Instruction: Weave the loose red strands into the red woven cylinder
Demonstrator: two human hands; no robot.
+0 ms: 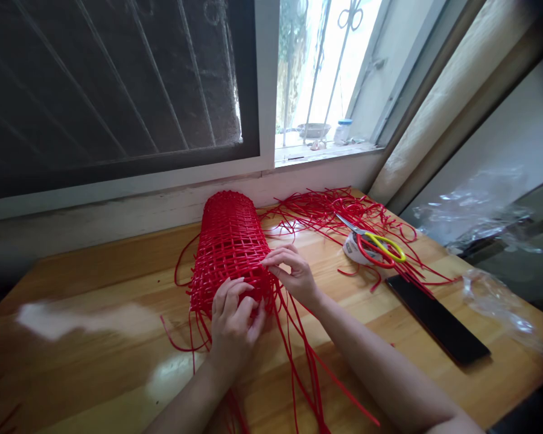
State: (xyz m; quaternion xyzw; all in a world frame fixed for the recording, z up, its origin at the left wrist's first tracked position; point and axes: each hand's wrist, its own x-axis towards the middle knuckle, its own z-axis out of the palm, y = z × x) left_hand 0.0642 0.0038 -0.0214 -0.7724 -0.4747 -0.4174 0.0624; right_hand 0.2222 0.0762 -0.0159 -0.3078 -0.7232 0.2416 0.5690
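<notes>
A red woven basket (230, 241) of plastic strips lies on its side on the wooden table (95, 289), its open end toward me. Loose red strips (298, 355) trail from that end across the table. My left hand (235, 322) curls over the near edge of the weave, fingers bent and pressing on it. My right hand (289, 271) pinches a strip at the basket's right side, fingertips together.
A pile of loose red strips (339, 208) lies at the back right. Scissors with red and yellow handles (375, 244) rest on a white object. A black phone (437, 316) and clear plastic wrap (502, 295) lie right. A window is behind.
</notes>
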